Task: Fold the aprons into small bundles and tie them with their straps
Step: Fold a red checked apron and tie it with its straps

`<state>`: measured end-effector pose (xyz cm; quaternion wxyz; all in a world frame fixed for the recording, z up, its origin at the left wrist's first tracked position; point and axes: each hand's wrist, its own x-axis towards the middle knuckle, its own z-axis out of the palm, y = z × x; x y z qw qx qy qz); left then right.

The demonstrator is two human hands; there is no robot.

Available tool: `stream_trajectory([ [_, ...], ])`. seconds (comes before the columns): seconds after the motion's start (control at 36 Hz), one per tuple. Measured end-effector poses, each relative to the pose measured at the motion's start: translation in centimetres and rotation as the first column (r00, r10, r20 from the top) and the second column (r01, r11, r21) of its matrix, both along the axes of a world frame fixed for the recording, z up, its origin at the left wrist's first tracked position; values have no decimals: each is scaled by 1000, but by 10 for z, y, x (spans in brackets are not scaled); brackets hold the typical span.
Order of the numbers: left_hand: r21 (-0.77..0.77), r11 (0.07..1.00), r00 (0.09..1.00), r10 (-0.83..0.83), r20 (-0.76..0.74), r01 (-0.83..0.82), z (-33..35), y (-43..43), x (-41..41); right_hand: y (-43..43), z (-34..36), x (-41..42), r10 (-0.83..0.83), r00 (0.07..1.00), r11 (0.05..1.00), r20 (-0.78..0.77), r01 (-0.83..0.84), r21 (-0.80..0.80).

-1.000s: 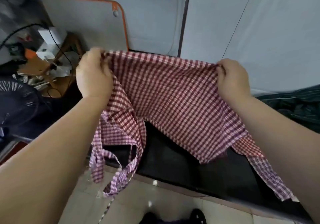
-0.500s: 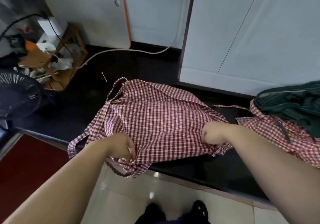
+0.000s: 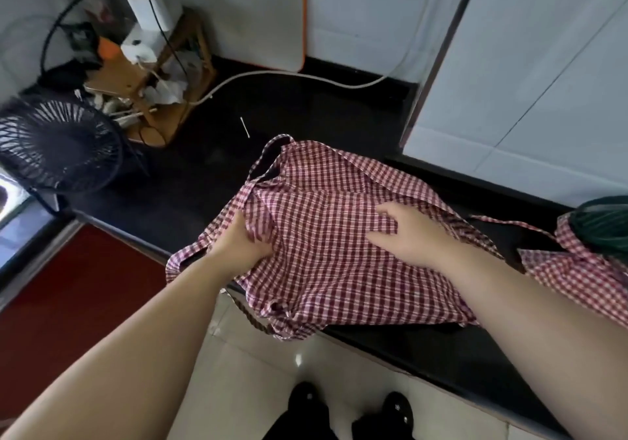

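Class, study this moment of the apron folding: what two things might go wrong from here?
1. The red checked apron overhangs the black counter's front edge, so it may slide toward the floor if the right hand lifts.
2. Its left strap dangles loose and might get buried in the folds, leaving nothing to tie with.

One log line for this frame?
apron spread on counter; right hand flat on it; left hand at its left edge, grip unclear; straps untied
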<state>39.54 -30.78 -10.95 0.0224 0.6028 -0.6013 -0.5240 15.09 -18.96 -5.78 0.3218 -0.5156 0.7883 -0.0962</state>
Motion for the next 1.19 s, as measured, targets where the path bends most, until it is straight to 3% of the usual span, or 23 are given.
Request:
stream_trajectory([
  [0.06,59,974,974,-215,-68,219,11,7,-13,-6,-1,4,-22,998,1000,55,21,17],
  [0.08,18,938,936,-345,-74,347,18,14,-23,-11,0,8,-51,993,998,104,48,31],
  [0.19,-138,711,713,-700,-41,690,44,50,-62,-30,12,20,-275,884,962,379,252,108],
  [0.25,-180,669,676,-736,-30,721,40,55,-65,-37,17,24,-248,912,965,328,204,163],
  [0.31,-191,667,672,-739,-48,720,37,49,-55,-42,15,25,-104,988,984,116,85,158],
  [0.36,-148,735,734,-676,-70,662,41,38,-40,-42,9,24,-89,996,990,-30,92,104],
  [0.42,-114,855,852,-516,-93,505,43,23,-28,-42,3,19,-249,965,968,83,249,7],
  [0.47,-226,941,956,-280,-93,253,40,11,-23,-41,4,16,-448,809,863,382,502,-51],
  [0.53,-357,928,990,-132,-53,104,37,1,-25,-38,14,11,-528,458,716,715,693,84],
  [0.58,-370,927,994,-92,-55,66,32,-7,-26,-34,27,11,-461,194,696,866,684,217],
  [0.67,-223,964,971,-184,-155,147,36,-8,-38,-24,45,9,-390,116,759,913,602,248],
  [0.72,-102,975,932,-217,-289,195,42,-2,-50,-18,54,7,-372,167,784,913,583,213],
  [0.81,-81,969,891,-246,-382,232,50,7,-65,-11,65,2,-372,299,777,879,618,119],
  [0.89,-256,962,908,-185,-376,91,63,3,-69,1,67,-13,-377,721,851,581,517,-90],
  [0.94,-388,922,915,-162,-370,6,76,-6,-69,10,73,-13,-284,890,943,356,327,-64],
  [1.0,-539,842,923,-225,-311,24,93,-10,-69,12,78,-11,-179,957,983,228,166,73],
  [1.06,-640,768,918,-264,-295,15,108,-10,-68,10,81,2,-93,993,990,75,85,109],
  [1.14,-688,725,922,-256,-291,-16,119,-7,-60,9,75,4,-163,966,983,-199,142,-115],
  [1.19,-709,706,945,-223,-240,-14,120,-3,-48,16,71,1,-269,915,956,-302,215,-199],
])
